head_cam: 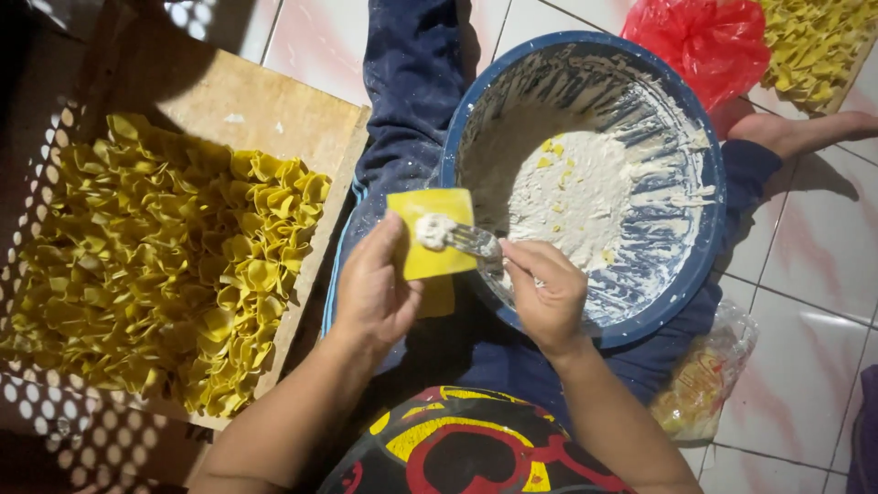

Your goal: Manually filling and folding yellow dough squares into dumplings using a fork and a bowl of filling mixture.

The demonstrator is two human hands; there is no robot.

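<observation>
My left hand (pixel 373 291) holds a square yellow dumpling wrapper (pixel 430 247) flat in front of me. My right hand (pixel 547 295) grips a metal fork (pixel 474 241) whose tines press a dab of white filling (pixel 433 230) onto the wrapper's upper middle. Just beyond both hands sits a large blue bowl (pixel 700 265) smeared with white filling (pixel 585 197), resting between my legs in dark blue trousers.
A wooden board (pixel 274 119) at the left carries a big heap of folded yellow dumplings (pixel 155 265). A red plastic bag (pixel 709 41) and more folded dumplings (pixel 814 41) lie at the top right. A clear bag of wrappers (pixel 704 375) lies on the white tiled floor by my right leg. A bare foot (pixel 805 133) shows at the right.
</observation>
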